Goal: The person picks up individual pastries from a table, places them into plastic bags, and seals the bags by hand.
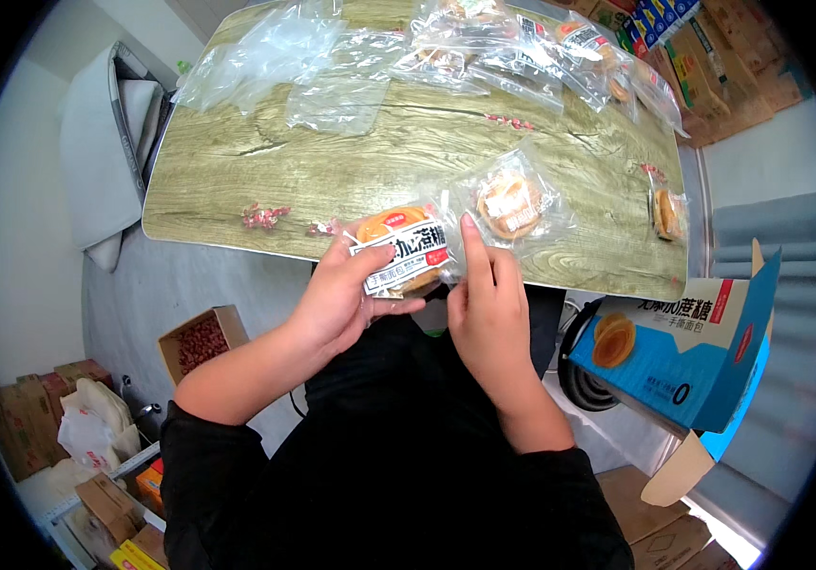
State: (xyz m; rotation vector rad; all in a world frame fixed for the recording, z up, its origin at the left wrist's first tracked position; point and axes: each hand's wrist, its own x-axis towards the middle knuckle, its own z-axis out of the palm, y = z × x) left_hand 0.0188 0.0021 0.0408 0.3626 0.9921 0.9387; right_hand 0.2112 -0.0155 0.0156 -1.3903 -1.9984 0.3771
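My left hand (343, 292) grips a clear plastic packet of round bread (408, 249), its thumb across the printed white label. Close to the packet's right edge is my right hand (486, 299), index finger extended upward and the other fingers curled. Whether those fingers pinch the film cannot be made out. Just beyond the right fingertip, another wrapped round bread (511, 203) lies on the wood-patterned table (208, 171). Small red pieces (265, 215) lie in a cluster near the table's front edge, left of my hands.
Clear plastic bags (340, 100) spread over the far left tabletop; bagged breads (582, 43) crowd the far right. One small packet (666, 214) sits by the right edge. An opened blue carton (664, 363) stands at right. A cardboard box (202, 342) of dark-red pieces is lower left.
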